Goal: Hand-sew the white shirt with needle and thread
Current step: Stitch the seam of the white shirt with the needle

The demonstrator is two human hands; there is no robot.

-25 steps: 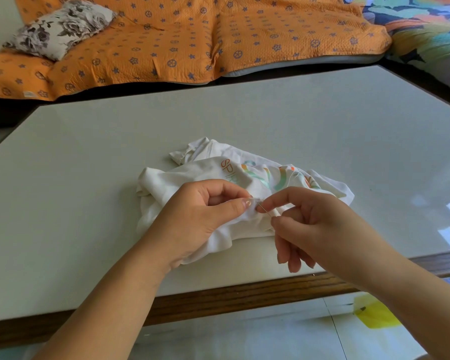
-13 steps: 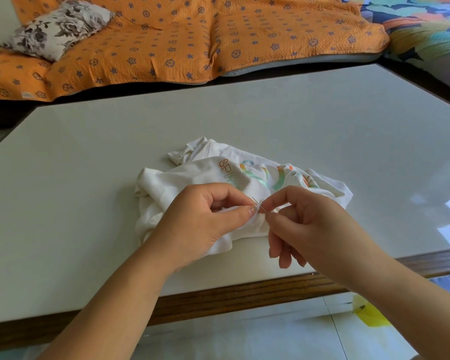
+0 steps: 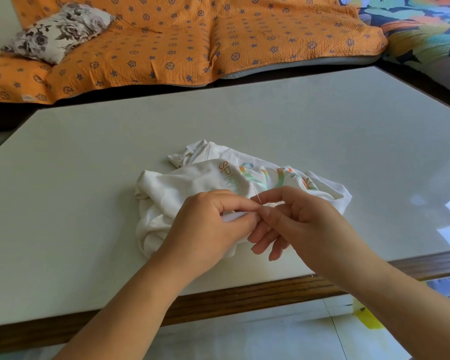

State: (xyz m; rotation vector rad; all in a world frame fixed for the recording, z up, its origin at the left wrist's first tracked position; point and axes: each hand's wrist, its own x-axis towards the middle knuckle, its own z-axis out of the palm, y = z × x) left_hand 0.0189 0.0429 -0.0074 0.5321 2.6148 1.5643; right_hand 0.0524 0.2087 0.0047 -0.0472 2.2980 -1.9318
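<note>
White shirt (image 3: 192,183) fabric is pinched taut by the left hand (image 3: 208,224), steadying the seam. Right hand (image 3: 304,219) fingers clamp the needle (image 3: 257,195), apparently for a stitch.

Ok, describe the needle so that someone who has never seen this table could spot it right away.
Start at the pale table in front of the orange couch, where a crumpled white shirt lies. Both hands meet over the shirt's near edge. The needle is the thin silvery sliver that sticks up from between the right hand's fingers, slanting over the shirt's coloured print, the only metal thing there.
</note>
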